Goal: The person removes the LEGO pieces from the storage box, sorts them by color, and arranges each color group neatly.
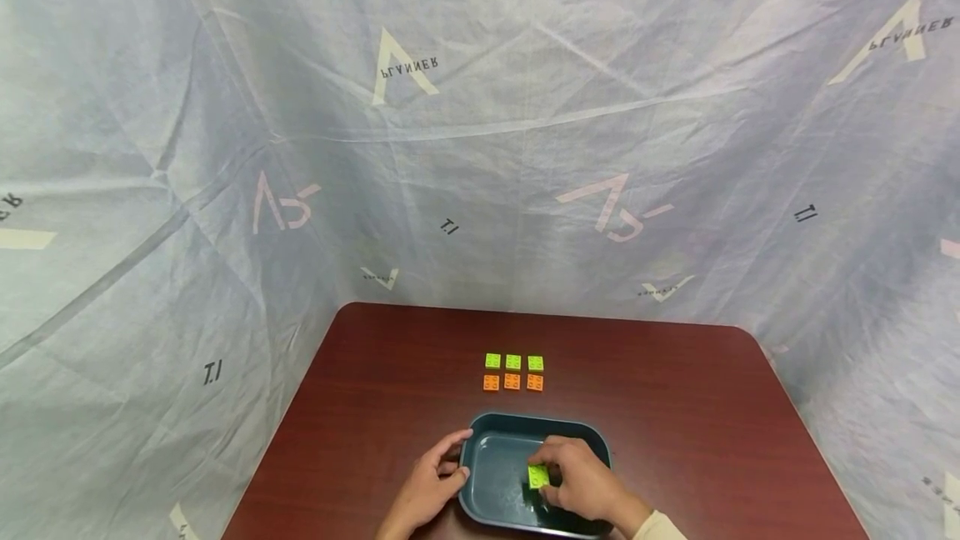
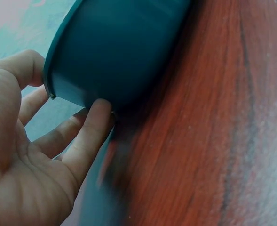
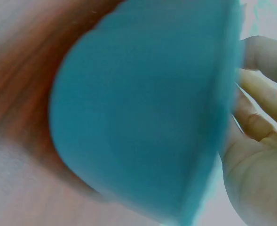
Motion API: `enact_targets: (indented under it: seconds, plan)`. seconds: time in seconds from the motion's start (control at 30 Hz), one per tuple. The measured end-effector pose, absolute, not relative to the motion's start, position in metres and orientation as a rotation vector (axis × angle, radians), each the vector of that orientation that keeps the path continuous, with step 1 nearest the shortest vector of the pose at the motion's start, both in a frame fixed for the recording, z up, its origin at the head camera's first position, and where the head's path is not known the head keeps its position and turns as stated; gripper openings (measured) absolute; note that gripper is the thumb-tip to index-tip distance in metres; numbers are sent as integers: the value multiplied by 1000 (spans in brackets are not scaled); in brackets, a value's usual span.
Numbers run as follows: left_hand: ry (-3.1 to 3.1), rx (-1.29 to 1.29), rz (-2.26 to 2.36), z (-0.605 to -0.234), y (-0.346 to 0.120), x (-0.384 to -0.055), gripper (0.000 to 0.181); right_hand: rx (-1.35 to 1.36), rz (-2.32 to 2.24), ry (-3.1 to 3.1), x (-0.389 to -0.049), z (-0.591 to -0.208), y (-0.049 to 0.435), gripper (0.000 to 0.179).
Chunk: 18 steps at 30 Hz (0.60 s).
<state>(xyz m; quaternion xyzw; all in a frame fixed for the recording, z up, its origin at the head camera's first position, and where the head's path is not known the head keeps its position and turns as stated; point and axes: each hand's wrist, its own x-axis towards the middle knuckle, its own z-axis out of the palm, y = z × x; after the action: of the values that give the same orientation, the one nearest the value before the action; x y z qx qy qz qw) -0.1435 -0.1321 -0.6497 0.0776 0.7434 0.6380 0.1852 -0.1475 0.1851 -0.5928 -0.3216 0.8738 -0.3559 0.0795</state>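
A dark blue-green tray (image 1: pixel 495 473) lies on the table in front of me. At its left end my left hand (image 1: pixel 427 490) grips the side. In the left wrist view the thumb reaches the rim while a fingertip presses the outer wall (image 2: pixel 119 52). My right hand (image 1: pixel 581 477) is over the inside of the tray, with thumb and fingers pinching a lime-green toy building block (image 1: pixel 537 477). That block is hidden behind the tray wall (image 3: pixel 143 108) in the right wrist view, where the fingers (image 3: pixel 265 54) show past the rim.
Beyond the tray, three green blocks (image 1: pixel 513 362) form a row on the reddish-brown table (image 1: pixel 660 390). Three orange blocks (image 1: pixel 512 382) line up just in front of them. Grey printed sheeting (image 1: pixel 480 148) hangs behind the table and at both sides.
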Motion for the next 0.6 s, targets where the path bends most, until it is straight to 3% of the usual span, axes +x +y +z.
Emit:
enact_targets:
  seconds: [0.6]
  plan:
    - [2117,227,1792,-650,-132,-142,55,-808,-1101,2672,-154,-558,194,35]
